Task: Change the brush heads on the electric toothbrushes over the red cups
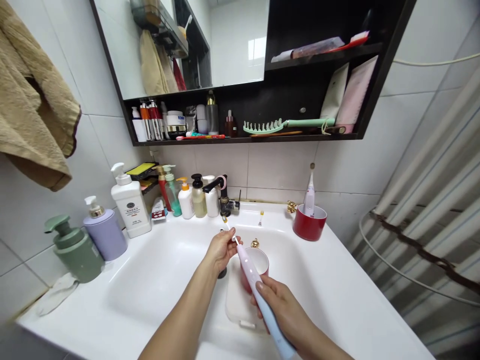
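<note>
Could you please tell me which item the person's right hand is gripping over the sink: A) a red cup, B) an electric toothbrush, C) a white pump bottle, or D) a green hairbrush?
B. The right hand is wrapped around the handle of the pink-and-blue electric toothbrush above the white basin.

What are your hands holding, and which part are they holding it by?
The right hand grips the handle of an electric toothbrush. The left hand pinches a thin white brush head near the toothbrush's top.
</note>
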`<state>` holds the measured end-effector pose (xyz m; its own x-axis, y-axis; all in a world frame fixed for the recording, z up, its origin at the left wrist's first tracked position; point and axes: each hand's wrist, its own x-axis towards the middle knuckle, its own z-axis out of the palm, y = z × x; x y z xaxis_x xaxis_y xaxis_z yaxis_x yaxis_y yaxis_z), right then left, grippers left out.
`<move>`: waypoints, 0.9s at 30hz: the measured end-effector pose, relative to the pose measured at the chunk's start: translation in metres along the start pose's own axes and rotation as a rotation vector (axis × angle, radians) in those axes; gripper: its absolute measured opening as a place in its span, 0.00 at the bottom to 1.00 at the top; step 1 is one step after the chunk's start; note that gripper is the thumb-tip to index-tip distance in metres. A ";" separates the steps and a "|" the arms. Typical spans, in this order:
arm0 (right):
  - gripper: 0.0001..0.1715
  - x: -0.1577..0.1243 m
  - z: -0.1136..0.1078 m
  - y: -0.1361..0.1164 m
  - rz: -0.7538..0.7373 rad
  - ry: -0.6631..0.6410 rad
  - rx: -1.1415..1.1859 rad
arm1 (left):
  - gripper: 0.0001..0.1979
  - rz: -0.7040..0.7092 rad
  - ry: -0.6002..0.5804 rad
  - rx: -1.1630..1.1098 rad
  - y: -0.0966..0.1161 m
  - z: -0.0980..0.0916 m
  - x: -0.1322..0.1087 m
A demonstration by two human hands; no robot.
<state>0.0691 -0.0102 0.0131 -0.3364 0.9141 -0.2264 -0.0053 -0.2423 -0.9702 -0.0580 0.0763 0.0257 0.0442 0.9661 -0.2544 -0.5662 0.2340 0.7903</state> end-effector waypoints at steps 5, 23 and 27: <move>0.16 -0.001 0.000 -0.003 -0.001 0.001 0.008 | 0.07 0.052 0.013 0.012 -0.001 0.004 -0.002; 0.16 -0.002 0.001 0.003 0.010 -0.002 0.111 | 0.07 0.070 -0.022 0.036 -0.011 0.010 -0.004; 0.16 -0.001 0.000 0.005 -0.006 0.005 0.118 | 0.07 0.070 -0.030 0.041 -0.014 0.013 -0.006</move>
<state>0.0699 -0.0124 0.0080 -0.3315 0.9170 -0.2218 -0.1182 -0.2736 -0.9546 -0.0393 0.0691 0.0235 0.0307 0.9829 -0.1815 -0.5343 0.1696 0.8281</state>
